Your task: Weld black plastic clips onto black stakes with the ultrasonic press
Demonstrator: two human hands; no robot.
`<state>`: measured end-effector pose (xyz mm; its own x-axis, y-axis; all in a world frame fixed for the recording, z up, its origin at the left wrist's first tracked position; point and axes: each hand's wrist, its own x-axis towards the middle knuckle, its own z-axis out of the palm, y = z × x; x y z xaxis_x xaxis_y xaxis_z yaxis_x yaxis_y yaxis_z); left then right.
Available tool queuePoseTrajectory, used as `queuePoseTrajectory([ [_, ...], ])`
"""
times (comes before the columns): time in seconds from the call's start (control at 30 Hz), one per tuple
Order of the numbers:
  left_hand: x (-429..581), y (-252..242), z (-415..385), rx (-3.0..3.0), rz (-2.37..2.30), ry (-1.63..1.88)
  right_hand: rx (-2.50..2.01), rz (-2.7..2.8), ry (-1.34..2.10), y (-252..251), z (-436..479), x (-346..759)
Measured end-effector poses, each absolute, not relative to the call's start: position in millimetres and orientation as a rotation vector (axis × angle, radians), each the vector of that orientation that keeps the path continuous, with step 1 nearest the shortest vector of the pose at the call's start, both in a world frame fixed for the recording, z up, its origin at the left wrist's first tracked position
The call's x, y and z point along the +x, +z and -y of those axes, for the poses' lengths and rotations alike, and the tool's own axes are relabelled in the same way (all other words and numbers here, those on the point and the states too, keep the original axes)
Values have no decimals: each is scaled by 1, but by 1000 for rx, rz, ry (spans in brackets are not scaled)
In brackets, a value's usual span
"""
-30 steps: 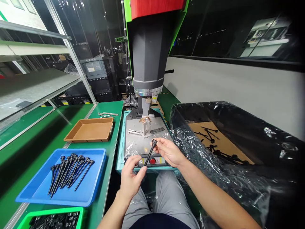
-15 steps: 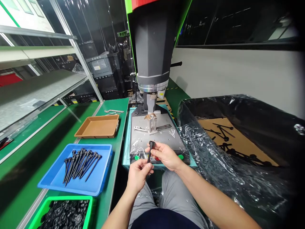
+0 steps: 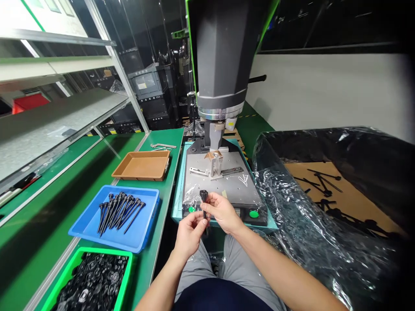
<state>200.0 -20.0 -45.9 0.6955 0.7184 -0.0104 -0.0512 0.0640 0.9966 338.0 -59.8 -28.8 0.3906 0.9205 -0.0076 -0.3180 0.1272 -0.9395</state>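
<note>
Between my hands, a black rod with a wider head (image 3: 203, 195) stands nearly upright, head at the top. My left hand (image 3: 189, 233) pinches its lower part. Just under the head, my right hand (image 3: 223, 211) grips it with thumb and fingers. Both hands are in front of the near edge of a machine's metal base plate (image 3: 207, 188). On that plate, a small metal fixture (image 3: 216, 166) sits beneath the machine's tool head (image 3: 215, 136). Similar black rods (image 3: 120, 209) lie bunched in a blue tray (image 3: 147, 235) to the left.
A green bin (image 3: 129, 276) of small black parts is at the lower left. Behind the blue tray are a brown tray (image 3: 142, 166) and a wrench (image 3: 164, 146). On the right, a box lined with black plastic (image 3: 292, 229) holds cardboard (image 3: 298, 168) with scattered black rods.
The view has shifted, so the machine and trays appear farther right. The rod is turned more upright in my hands, which still hold it.
</note>
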Motion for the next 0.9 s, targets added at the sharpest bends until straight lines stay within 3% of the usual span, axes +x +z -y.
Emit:
queuePoseTrajectory([
  [0.23, 162, -36, 8, 1631, -796, 710, -1127, 890, 1025, -34, 45, 312],
  [0.4, 80, -15, -33, 2040, -1275, 769, -1234, 934, 1171, -44, 51, 318],
  [0.63, 15, -11, -118, 2315, -2000, 38, -1309, 975, 1234, -53, 67, 323],
  [0.9, 27, -40, -154, 2274, -2031, -137, -1431, 906, 1237, -64, 97, 345],
])
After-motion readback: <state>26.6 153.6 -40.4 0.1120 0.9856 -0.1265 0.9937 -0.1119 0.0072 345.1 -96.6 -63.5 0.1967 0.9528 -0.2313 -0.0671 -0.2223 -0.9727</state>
